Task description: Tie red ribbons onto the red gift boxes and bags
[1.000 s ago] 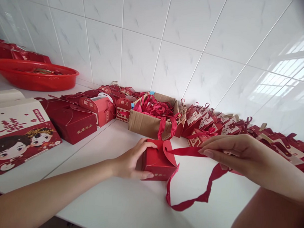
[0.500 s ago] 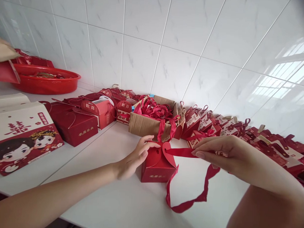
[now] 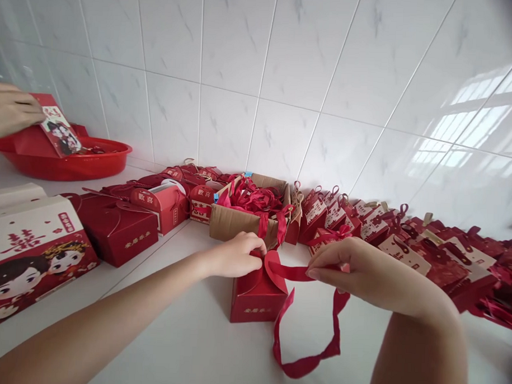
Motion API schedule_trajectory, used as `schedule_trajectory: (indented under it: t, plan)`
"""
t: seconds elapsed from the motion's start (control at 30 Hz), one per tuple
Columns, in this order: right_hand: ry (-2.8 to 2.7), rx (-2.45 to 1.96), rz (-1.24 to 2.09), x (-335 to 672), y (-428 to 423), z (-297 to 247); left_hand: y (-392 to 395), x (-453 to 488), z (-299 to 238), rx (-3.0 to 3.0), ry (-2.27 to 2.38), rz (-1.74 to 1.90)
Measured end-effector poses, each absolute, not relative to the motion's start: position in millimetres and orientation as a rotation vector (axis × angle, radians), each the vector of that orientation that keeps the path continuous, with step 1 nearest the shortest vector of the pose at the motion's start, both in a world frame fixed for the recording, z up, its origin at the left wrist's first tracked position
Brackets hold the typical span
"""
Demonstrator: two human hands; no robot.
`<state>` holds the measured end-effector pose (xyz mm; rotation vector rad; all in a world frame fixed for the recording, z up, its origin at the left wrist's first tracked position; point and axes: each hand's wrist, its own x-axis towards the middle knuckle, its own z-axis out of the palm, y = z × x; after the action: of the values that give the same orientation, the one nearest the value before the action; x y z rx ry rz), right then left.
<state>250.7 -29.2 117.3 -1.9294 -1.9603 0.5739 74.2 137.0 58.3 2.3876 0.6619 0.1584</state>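
Small red box: it (image 3: 259, 304) stands upright on the white surface (image 3: 171, 340) in front of you, between your two hands, gold lettering on the side towards you
Left hand: yours (image 3: 236, 257) comes in from the left over the box top, fingers bent and thumb by the curved flap; you touch the box there, but I cannot tell whether you pinch anything
Right hand: your fingers and thumb are closed on the red ribbon (image 3: 289, 272), to the right of the box and apart from it
Ribbon line: the held stretch runs nearly sideways, its long axis pointing left from your right fingers to the box's top flap
Nearer hand: your left is at the box itself; your right reaches it only through the ribbon
Loose ribbon: a length hangs from below your right hand and curves round beside the box's right side
Ribbon carton: an open cardboard carton (image 3: 233, 225) of red ribbons sits just behind the box
Far left: another person's hand (image 3: 13, 113) holds a red packet (image 3: 59, 130) over a red basin (image 3: 93, 168)
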Motion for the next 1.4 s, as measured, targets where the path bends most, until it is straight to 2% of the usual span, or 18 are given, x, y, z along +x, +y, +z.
schedule_trajectory:
  t: [0.33,0.63,0.73,0.9,1.03,1.17,1.27,1.4]
  plan:
    - [-1.892,-1.9,0.598,254.5,-24.4,115.2,149.7,89.4,95.4,2.628,0.545,-0.119]
    - [-1.874,-2.013,0.577,255.5,-20.3,113.2,147.8,93.8,88.2,2.687,0.567,-0.042]
    - [-1.851,-2.03,0.544,253.7,-20.8,113.6,140.6,89.3,94.5,2.704,0.55,0.09]
    - [-1.777,-1.86,0.334,240.1,-8.8,113.6,118.8,72.9,113.1,2.686,0.417,0.551]
    - [-1.845,-1.516,0.562,229.4,10.0,107.5,109.4,61.6,122.1,2.651,0.42,0.677]
    - [-1.758,-1.4,0.694,224.7,21.7,101.3,109.6,56.0,126.3,2.622,0.439,0.758]
    - [-1.674,-1.4,0.658,221.7,22.1,101.6,111.5,50.5,127.8,2.634,0.482,0.68]
    - [-1.449,-1.45,0.361,222.7,10.3,107.0,114.6,43.8,122.0,2.766,0.708,0.207]
